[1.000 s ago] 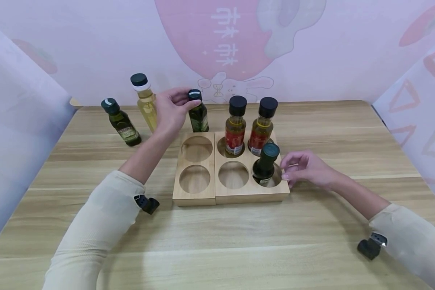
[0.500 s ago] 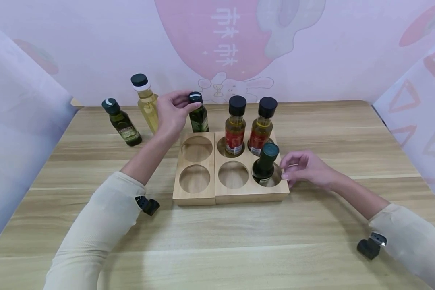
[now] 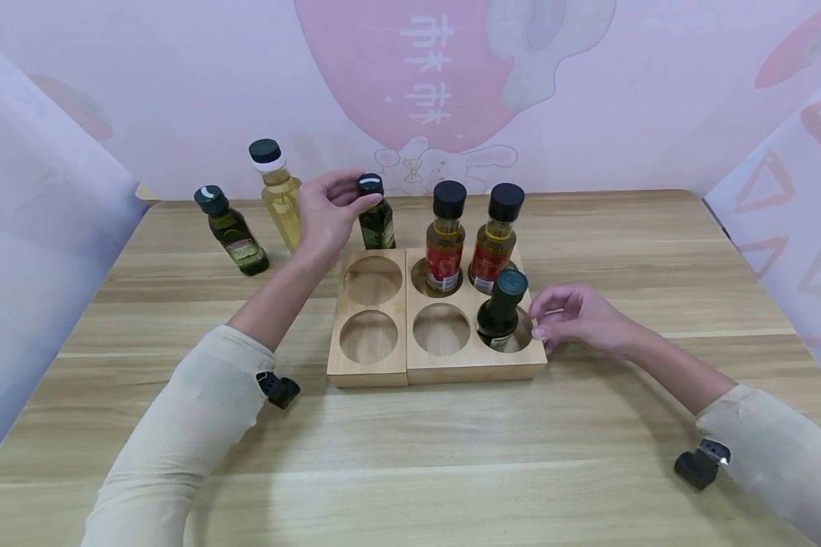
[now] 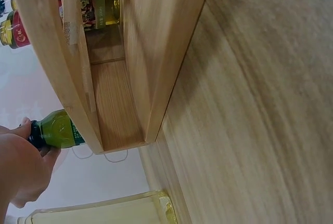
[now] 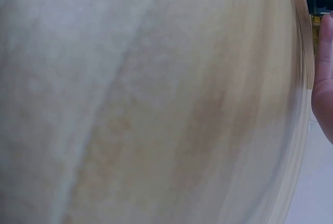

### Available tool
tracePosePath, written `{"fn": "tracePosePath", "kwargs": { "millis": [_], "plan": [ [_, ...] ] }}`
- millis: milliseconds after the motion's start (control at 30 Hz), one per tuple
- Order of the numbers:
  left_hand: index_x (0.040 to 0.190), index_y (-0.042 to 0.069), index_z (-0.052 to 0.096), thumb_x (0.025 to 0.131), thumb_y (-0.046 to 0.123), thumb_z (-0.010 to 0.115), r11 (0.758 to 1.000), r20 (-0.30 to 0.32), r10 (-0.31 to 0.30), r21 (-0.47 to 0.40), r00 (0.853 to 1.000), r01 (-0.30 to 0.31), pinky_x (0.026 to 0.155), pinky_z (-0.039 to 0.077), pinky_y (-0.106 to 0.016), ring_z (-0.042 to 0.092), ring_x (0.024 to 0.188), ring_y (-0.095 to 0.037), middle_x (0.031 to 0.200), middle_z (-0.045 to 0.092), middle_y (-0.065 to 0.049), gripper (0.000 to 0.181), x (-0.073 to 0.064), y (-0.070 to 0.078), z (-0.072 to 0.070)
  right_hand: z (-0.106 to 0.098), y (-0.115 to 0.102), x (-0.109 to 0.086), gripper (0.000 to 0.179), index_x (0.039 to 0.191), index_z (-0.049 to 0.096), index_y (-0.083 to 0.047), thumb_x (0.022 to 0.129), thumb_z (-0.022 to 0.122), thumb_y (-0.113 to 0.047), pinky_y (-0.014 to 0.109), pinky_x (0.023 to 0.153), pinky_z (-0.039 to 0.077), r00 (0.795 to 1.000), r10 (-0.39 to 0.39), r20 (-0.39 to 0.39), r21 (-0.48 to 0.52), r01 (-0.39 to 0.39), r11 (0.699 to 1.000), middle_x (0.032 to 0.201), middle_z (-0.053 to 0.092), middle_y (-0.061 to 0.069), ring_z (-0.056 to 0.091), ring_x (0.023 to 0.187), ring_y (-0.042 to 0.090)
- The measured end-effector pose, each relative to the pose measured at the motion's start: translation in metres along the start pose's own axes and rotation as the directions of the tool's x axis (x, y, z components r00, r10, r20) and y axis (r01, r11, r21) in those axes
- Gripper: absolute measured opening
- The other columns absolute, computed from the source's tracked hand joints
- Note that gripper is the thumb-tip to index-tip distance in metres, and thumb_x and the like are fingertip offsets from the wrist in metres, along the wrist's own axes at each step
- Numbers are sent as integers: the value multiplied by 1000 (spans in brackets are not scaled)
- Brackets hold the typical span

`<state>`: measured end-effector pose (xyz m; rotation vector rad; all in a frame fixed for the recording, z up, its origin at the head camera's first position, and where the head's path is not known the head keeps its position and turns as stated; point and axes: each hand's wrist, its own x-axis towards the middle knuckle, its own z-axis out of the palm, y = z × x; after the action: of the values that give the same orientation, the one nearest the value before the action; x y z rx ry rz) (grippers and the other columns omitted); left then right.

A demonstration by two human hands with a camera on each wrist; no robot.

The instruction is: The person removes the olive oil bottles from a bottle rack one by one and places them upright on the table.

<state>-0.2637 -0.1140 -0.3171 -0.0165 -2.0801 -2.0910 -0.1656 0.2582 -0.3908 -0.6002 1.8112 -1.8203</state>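
Note:
My left hand (image 3: 327,213) pinches a small dark green oil bottle (image 3: 377,225) at its cap. The bottle is upright behind the wooden rack (image 3: 372,372), which hides its base. In the left wrist view the fingers hold the dark cap of this green bottle (image 4: 61,129). My right hand (image 3: 581,319) touches the rack's right side, fingers loosely bent. Two bottles with red labels, a left one (image 3: 445,254) and a right one (image 3: 492,254), stand in the back holes. A green-capped bottle (image 3: 501,308) leans in the front right hole.
Left of the rack, a second small green bottle (image 3: 236,239) and a tall pale yellow oil bottle (image 3: 282,203) stand on the wooden table (image 3: 410,471). A printed white backdrop (image 3: 657,114) rises behind the table. The rack's two left holes and front middle hole hold nothing.
Since a second ago my left hand and the bottle in it have come down very slightly. My right hand stays in place at the rack.

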Motion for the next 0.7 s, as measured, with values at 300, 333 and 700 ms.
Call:
{"fn": "tracePosePath", "kwargs": {
  "millis": [300,333,700],
  "plan": [
    [129,-8,66,88,-9,78,999,23,25,26,999,-25,96,58,-26,70,117,-26,130,68,-24,43,-3,4,-2,0,0,0,19,101,68,-1,89,69,14,33,65,65,1000,2,-4,-8,-2,1000,89,69,1,68,75,13],
    [129,-9,66,88,-9,77,999,26,30,24,999,-31,96,58,-25,70,118,-26,130,68,-24,43,-3,5,-3,0,0,0,19,101,68,0,89,69,14,33,65,65,1000,1,-2,-8,-1,1000,89,69,1,68,75,13],
    [132,-8,63,89,-9,76,995,22,92,28,996,-92,108,51,-28,65,127,-24,134,67,-21,45,-9,19,-7,1,0,0,23,100,70,-7,90,68,14,33,66,65,1000,1,-3,-15,-1,1000,89,69,1,69,75,14]
  ]
}}
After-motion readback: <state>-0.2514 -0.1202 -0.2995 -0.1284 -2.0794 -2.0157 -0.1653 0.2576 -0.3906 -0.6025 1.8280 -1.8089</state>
